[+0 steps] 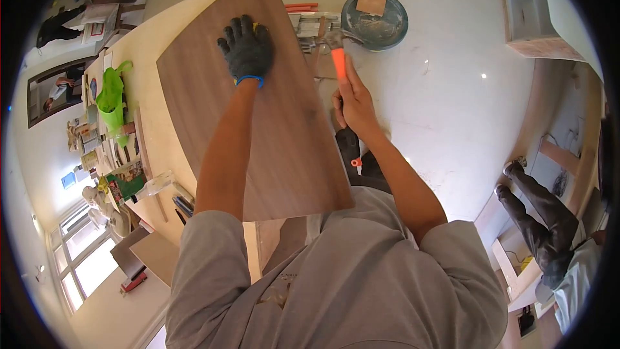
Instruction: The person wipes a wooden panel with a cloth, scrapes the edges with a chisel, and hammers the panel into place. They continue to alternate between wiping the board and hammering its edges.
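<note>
gripping hammer [336,48] handle, right fingers [343,90] wrapped (head beyond)

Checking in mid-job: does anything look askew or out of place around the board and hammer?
The brown board lies skewed on the workbench, one corner overhanging the edge. The gloved left hand presses it flat; the bare right hand grips the orange-handled hammer. Nothing spilled.

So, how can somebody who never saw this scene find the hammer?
Start at the big brown wooden panel under the gloved left hand. Just past its right edge, the bare right hand holds the hammer. Its bright orange handle and metal head set it apart from the grey round dish beyond.
</note>
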Tool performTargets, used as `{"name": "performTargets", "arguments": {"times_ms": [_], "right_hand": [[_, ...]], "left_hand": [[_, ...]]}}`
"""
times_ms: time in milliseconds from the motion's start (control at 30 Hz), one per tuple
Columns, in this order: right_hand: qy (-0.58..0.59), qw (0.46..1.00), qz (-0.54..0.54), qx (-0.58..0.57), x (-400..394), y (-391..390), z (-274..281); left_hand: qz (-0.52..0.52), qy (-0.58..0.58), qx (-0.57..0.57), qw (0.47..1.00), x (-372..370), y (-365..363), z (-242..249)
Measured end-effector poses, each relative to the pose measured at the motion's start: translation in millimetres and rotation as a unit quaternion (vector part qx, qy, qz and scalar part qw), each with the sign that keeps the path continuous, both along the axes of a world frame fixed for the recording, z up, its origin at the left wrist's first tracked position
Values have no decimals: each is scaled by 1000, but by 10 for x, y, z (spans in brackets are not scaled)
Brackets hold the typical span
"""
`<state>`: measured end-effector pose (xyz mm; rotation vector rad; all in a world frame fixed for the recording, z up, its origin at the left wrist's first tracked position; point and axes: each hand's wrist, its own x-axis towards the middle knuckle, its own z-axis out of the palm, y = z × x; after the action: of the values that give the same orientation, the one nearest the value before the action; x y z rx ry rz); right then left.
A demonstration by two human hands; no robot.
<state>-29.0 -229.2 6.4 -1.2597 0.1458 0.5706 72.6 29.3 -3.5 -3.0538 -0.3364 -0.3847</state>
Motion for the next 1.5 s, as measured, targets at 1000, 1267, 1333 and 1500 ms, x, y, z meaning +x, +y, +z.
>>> {"name": "performTargets", "arguments": {"times_ms": [1000, 1267, 1333, 1500], "right_hand": [[-44, 999, 11, -3, 1757, 772, -202], [-31, 999, -34, 24, 1936, 951, -235], [-53, 998, 38, 7, 1934, 828, -193], [-55, 998, 11, 13, 1583, 734, -189]], "left_hand": [[15, 35, -11, 999, 19, -24, 130], [19, 17, -52, 998, -2, -5, 118], [26, 17, -45, 998, -3, -14, 146], [39, 24, -30, 998, -3, 10, 119]]}}
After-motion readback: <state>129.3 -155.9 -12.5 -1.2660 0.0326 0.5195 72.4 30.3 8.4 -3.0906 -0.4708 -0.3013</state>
